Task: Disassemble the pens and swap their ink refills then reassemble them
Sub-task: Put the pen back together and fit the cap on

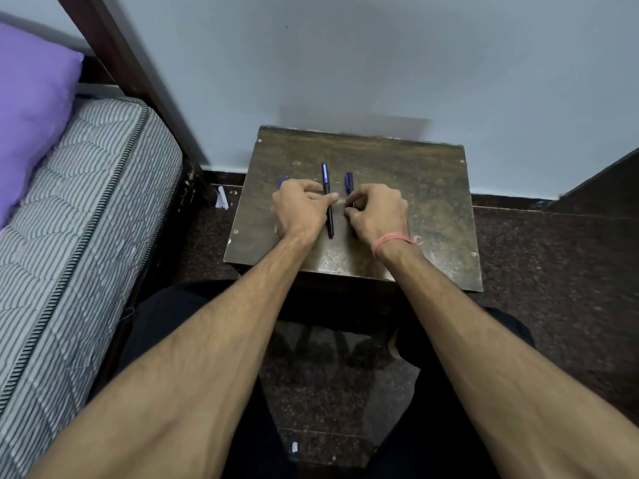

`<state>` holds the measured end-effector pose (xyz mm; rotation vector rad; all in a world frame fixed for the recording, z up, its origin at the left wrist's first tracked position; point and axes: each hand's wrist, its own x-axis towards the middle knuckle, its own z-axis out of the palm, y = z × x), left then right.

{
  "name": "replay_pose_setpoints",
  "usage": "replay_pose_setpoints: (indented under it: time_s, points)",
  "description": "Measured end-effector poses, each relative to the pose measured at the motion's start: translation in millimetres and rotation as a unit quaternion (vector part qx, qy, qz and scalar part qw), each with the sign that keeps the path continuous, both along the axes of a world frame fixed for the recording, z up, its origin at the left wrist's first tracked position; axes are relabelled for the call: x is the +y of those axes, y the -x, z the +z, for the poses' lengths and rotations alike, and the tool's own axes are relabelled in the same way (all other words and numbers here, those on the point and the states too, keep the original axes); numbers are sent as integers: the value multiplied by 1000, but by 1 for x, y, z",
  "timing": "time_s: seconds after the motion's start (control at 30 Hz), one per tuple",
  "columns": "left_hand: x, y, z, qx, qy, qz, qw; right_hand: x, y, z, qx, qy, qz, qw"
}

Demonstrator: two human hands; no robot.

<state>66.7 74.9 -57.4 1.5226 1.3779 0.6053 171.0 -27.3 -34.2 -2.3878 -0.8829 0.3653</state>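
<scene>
Head view: looking down past two bare forearms at a small, worn wooden bench [397,202] set against a pale wall.
Middle pen: a whole dark blue pen [327,198] lies on the bench between the hands, its long axis running from the person toward the wall.
Left hand: the left hand [300,208] rests on the bench just left of that pen, fingers curled; its thumb and forefinger reach across to the barrel and seem to pinch or steady it about halfway along.
Left piece: a short blue pen part [283,180] pokes out beyond the left knuckles; whether the hand holds it cannot be told.
Right hand: the right hand [378,210], with a pink thread [392,242] at the wrist, sits just right of the pen, fingertips drawn together in a pinching grip.
Right piece: a blue cap or barrel piece [349,183] sticks out past the right fingers, with a thin dark rod below it, probably a refill or the rest of the second pen; the fingers appear to pinch it.
Key relation: both pens lie parallel, pointing away from the person, and the middle pen is nearer the left hand.
Likely step: taking the pens apart, judging by the loose pieces.
Surroundings: a striped mattress [86,209] and purple pillow [31,108] at left, dark speckled floor [553,264] below.
</scene>
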Motion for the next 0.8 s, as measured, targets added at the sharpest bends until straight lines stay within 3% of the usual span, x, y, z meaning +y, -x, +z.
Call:
replay_pose_setpoints:
  time_s: [0.27, 0.67, 0.8]
  points:
    - [-5, -10, -4, 36, -51, -49, 997, -15, 4, -18, 123, -93, -94, 984]
    - [-18, -3, 5, -9, -21, -70, 997, -14, 15, -26, 182, -135, -96, 969]
    - [-22, 1, 11, -43, -26, -29, 998, -18, 13, -21, 248, -176, -140, 942]
